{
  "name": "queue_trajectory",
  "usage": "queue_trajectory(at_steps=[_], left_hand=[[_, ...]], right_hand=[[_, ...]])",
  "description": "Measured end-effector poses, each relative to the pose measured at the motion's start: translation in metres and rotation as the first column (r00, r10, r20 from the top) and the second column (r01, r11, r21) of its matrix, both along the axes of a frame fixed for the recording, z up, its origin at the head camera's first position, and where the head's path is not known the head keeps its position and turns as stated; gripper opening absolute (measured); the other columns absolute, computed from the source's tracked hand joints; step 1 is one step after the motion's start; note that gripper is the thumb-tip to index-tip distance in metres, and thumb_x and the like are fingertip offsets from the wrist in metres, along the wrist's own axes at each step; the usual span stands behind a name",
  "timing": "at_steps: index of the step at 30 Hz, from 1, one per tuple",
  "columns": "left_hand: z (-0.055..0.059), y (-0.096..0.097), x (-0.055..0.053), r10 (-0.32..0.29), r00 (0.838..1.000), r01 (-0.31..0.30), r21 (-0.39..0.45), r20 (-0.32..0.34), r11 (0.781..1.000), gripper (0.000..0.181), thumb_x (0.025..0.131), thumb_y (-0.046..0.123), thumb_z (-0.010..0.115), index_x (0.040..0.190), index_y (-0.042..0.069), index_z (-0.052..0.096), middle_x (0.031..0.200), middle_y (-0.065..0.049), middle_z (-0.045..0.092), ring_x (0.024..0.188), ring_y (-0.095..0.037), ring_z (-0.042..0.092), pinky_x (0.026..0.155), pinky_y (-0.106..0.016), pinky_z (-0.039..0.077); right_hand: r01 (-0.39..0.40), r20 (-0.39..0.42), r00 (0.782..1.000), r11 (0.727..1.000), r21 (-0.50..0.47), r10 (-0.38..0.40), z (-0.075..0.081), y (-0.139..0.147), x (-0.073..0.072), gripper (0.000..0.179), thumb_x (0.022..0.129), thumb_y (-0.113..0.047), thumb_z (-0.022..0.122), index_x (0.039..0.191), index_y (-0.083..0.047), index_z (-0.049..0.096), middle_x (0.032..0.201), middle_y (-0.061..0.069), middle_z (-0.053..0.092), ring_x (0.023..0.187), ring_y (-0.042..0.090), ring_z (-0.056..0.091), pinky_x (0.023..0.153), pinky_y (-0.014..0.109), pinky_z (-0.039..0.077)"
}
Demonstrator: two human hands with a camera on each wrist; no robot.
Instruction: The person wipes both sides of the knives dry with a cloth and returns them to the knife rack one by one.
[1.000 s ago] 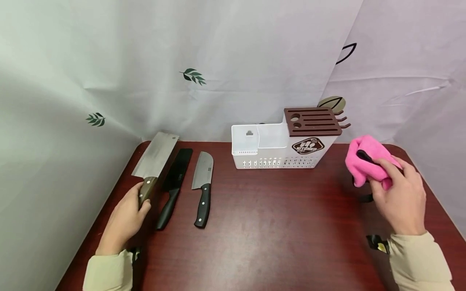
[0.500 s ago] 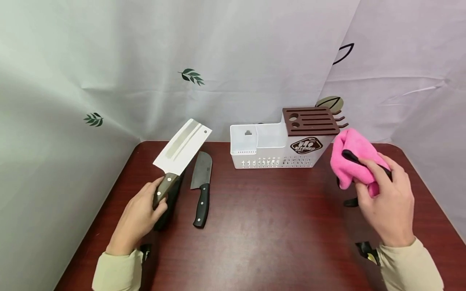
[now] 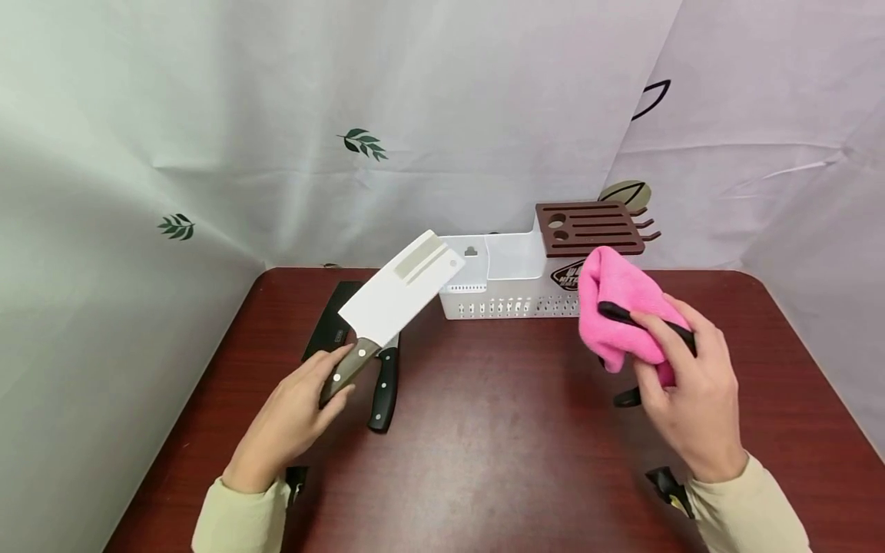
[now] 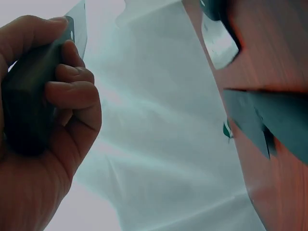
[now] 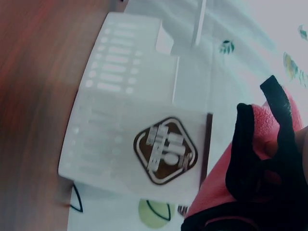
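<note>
My left hand (image 3: 293, 422) grips the brown riveted handle of a cleaver (image 3: 404, 288), raised above the table with its blade slanting up to the right. In the left wrist view, curled fingers wrap the cleaver's handle (image 4: 29, 101). My right hand (image 3: 694, 392) holds a bunched pink cloth (image 3: 615, 303) with black edging, in front of the rack. Below the cleaver lie a black knife (image 3: 328, 330) and a knife with a black riveted handle (image 3: 385, 392). The cleaver and left hand hide parts of both.
A white perforated knife rack (image 3: 512, 299) with a brown slotted top (image 3: 591, 230) stands at the table's back. Hooks project from its right side. The dark red table (image 3: 484, 461) is bordered by pale curtains (image 3: 442, 115) with leaf prints.
The left hand has lifted the cleaver off the table and carried it rightward. The right hand has brought the pink cloth leftward, so it now covers part of the rack.
</note>
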State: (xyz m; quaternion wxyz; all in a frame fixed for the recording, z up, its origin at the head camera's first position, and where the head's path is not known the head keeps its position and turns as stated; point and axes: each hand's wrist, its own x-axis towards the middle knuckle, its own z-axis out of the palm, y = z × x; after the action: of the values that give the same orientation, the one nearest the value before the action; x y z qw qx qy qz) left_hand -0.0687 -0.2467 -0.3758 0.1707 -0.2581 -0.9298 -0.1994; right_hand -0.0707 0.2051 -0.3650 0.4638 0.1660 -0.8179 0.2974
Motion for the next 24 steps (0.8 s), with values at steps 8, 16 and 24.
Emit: queue_trajectory(at_steps=[8, 16, 24], left_hand=[[-0.002, 0.020, 0.004, -0.112, 0.993, 0.112, -0.004, 0.031, 0.994, 0.055, 0.084, 0.017, 0.081, 0.133, 0.006, 0.060, 0.099, 0.003, 0.059, 0.075, -0.005, 0.050, 0.065, -0.027, 0.047], [-0.010, 0.044, 0.005, -0.195, 0.977, 0.195, 0.008, 0.085, 0.981, 0.049, 0.088, 0.021, 0.078, 0.133, 0.011, 0.062, 0.095, 0.008, 0.057, 0.075, -0.003, 0.049, 0.068, -0.026, 0.047], [-0.013, 0.063, 0.004, -0.247, 0.960, 0.246, 0.023, 0.133, 0.969, 0.044, 0.090, 0.018, 0.075, 0.131, 0.009, 0.061, 0.103, 0.006, 0.061, 0.082, -0.005, 0.053, 0.073, -0.029, 0.050]], right_hand=[[-0.107, -0.042, 0.993, 0.994, 0.028, 0.108, 0.006, -0.024, 0.005, 0.037, 0.097, -0.030, 0.056, 0.110, -0.002, 0.075, 0.127, 0.028, 0.061, 0.100, 0.051, 0.054, 0.106, 0.021, 0.035], [-0.171, -0.030, 0.984, 0.983, 0.059, 0.173, 0.006, -0.043, 0.008, 0.035, 0.096, -0.027, 0.054, 0.111, -0.005, 0.076, 0.126, 0.025, 0.063, 0.098, 0.048, 0.056, 0.106, 0.018, 0.034], [-0.170, -0.044, 0.984, 0.980, 0.102, 0.175, 0.006, -0.058, 0.011, 0.032, 0.093, -0.022, 0.054, 0.110, -0.007, 0.076, 0.118, 0.026, 0.065, 0.088, 0.041, 0.058, 0.076, 0.051, 0.031]])
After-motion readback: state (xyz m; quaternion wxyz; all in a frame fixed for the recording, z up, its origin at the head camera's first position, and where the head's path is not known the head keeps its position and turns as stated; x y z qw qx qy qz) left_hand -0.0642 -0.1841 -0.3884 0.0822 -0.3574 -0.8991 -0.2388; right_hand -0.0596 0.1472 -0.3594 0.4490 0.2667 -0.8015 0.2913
